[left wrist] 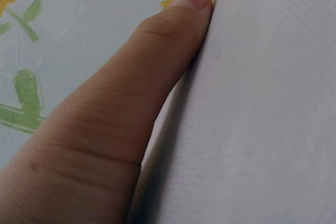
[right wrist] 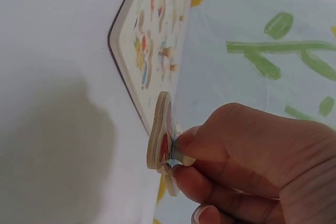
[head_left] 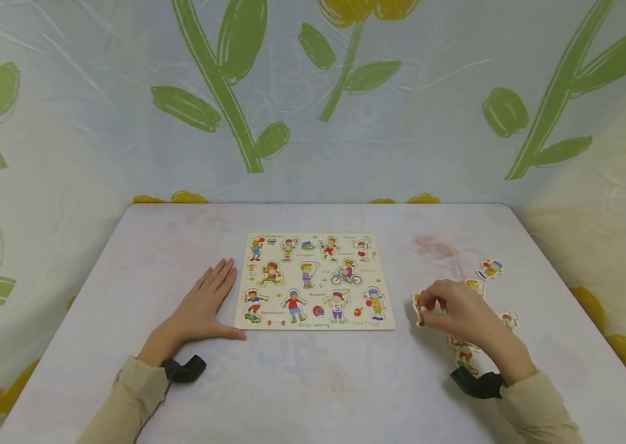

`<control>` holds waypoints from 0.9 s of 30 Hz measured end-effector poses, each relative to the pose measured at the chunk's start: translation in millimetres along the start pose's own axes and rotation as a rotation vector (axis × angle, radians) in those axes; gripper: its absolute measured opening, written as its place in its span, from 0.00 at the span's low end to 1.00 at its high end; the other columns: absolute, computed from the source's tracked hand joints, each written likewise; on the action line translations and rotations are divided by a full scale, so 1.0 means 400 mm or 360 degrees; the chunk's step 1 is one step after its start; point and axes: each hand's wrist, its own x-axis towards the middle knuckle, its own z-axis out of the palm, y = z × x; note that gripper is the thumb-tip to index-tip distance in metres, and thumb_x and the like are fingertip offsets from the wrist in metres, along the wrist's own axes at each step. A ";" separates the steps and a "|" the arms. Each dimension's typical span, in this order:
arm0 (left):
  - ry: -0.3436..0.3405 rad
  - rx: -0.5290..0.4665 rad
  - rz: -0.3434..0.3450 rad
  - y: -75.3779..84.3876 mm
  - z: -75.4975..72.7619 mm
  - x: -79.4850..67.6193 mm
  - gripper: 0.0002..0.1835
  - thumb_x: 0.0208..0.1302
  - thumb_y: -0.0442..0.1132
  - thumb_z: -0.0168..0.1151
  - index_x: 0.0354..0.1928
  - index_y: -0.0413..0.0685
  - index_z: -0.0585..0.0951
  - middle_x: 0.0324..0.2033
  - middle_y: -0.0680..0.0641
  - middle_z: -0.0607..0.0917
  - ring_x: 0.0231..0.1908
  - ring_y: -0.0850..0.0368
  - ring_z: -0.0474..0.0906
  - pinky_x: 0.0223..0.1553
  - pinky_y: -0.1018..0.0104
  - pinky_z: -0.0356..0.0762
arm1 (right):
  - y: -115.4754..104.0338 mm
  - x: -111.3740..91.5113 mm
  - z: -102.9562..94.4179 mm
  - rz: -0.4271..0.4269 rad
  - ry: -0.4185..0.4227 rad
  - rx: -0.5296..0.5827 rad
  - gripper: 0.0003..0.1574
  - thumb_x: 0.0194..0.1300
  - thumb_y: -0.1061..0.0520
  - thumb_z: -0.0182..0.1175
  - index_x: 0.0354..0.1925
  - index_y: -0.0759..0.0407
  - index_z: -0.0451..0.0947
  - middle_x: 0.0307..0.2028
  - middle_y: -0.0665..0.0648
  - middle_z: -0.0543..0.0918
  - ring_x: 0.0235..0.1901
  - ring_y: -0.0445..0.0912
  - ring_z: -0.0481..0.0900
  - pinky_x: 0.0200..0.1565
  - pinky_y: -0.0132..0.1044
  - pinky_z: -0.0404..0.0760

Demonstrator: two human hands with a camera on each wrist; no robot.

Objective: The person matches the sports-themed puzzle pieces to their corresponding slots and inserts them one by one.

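Beige sleeves (head_left: 126,398) nearest cam, over near side of tbl (head_left: 301,388).
L hand (head_left: 201,305) lies flat, fingers straight, thumb at near L corner of puzzle board (head_left: 290,280); R hand (head_left: 462,311), R of board, pinches 1 wooden pc (right wrist: 158,135); other pcs (head_left: 491,269) lie near.

One left hand (head_left: 207,302), one right hand (head_left: 459,308) and two tan sleeves (head_left: 132,398) meet at one tabletop (head_left: 296,388), where I count one puzzle board (head_left: 276,290), eleven large figures (head_left: 348,272) and at least five loose cutouts (head_left: 491,269)
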 end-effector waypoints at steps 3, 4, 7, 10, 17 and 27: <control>-0.0006 0.0003 -0.0005 0.000 0.001 0.000 0.77 0.37 0.86 0.59 0.77 0.36 0.48 0.78 0.40 0.44 0.77 0.44 0.36 0.76 0.51 0.36 | -0.005 0.009 -0.004 -0.0009 0.0004 -0.0006 0.11 0.50 0.63 0.71 0.26 0.48 0.80 0.24 0.42 0.75 0.25 0.41 0.70 0.25 0.31 0.69; -0.0007 0.0004 -0.0006 0.000 0.001 0.000 0.77 0.37 0.86 0.58 0.77 0.36 0.48 0.78 0.40 0.44 0.77 0.44 0.35 0.76 0.51 0.36 | -0.007 0.012 -0.005 -0.0009 0.0001 -0.0007 0.11 0.50 0.62 0.71 0.26 0.47 0.80 0.24 0.42 0.75 0.25 0.41 0.70 0.25 0.31 0.69; -0.0004 -0.0001 -0.0008 0.001 0.000 0.000 0.77 0.37 0.86 0.59 0.77 0.36 0.48 0.78 0.39 0.44 0.77 0.44 0.36 0.76 0.51 0.36 | -0.014 0.021 -0.009 0.0008 -0.0017 0.0008 0.10 0.51 0.62 0.71 0.26 0.47 0.81 0.24 0.42 0.75 0.26 0.41 0.70 0.26 0.31 0.70; -0.0003 -0.0012 -0.0009 0.002 -0.002 0.000 0.77 0.37 0.85 0.60 0.77 0.35 0.48 0.78 0.39 0.44 0.77 0.44 0.36 0.76 0.51 0.36 | -0.023 0.031 -0.012 0.0013 -0.0024 0.0016 0.10 0.51 0.62 0.71 0.27 0.48 0.81 0.24 0.42 0.75 0.26 0.43 0.72 0.26 0.31 0.70; -0.0015 -0.0016 -0.0017 0.003 -0.003 0.000 0.77 0.37 0.85 0.60 0.77 0.36 0.48 0.78 0.40 0.44 0.77 0.44 0.35 0.76 0.51 0.36 | -0.040 0.054 -0.016 0.0007 -0.0023 0.0028 0.09 0.51 0.62 0.72 0.28 0.50 0.81 0.25 0.46 0.77 0.27 0.46 0.73 0.27 0.32 0.70; -0.0016 -0.0004 -0.0016 0.002 0.001 0.002 0.77 0.37 0.86 0.58 0.77 0.36 0.48 0.78 0.40 0.44 0.77 0.44 0.35 0.76 0.52 0.35 | -0.065 0.091 -0.023 0.0046 -0.0069 0.0048 0.07 0.53 0.61 0.71 0.30 0.52 0.83 0.26 0.46 0.77 0.29 0.46 0.72 0.27 0.33 0.70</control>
